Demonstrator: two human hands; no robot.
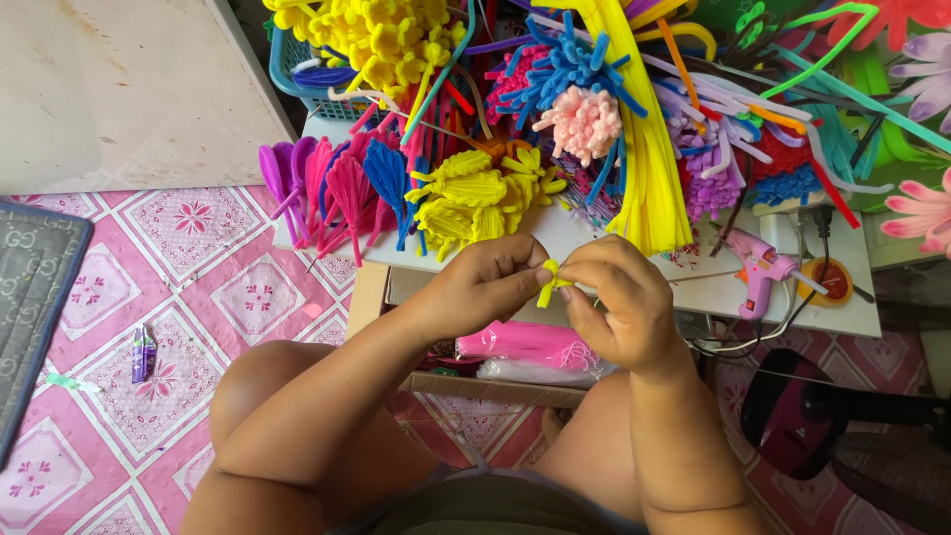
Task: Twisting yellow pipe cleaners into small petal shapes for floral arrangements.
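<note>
Both hands meet over the front edge of a low white table (614, 287). A small piece of yellow pipe cleaner (548, 282) is pinched between them. My left hand (485, 282) grips it from the left with thumb and forefinger. From the right, my right hand (619, 297) closes its fingertips on the same piece. Just beyond the hands lies a heap of folded yellow pipe-cleaner petals (475, 198) and a long bundle of straight yellow pipe cleaners (644, 149).
The table is piled with pipe-cleaner flowers in pink, purple and blue (337, 188), a peach pompom bloom (584, 121) and a blue basket (307, 84). A pink glue gun (761, 269) lies at right. Pink packets (525, 345) sit under the table. A patterned pink floor mat (198, 267) spreads left.
</note>
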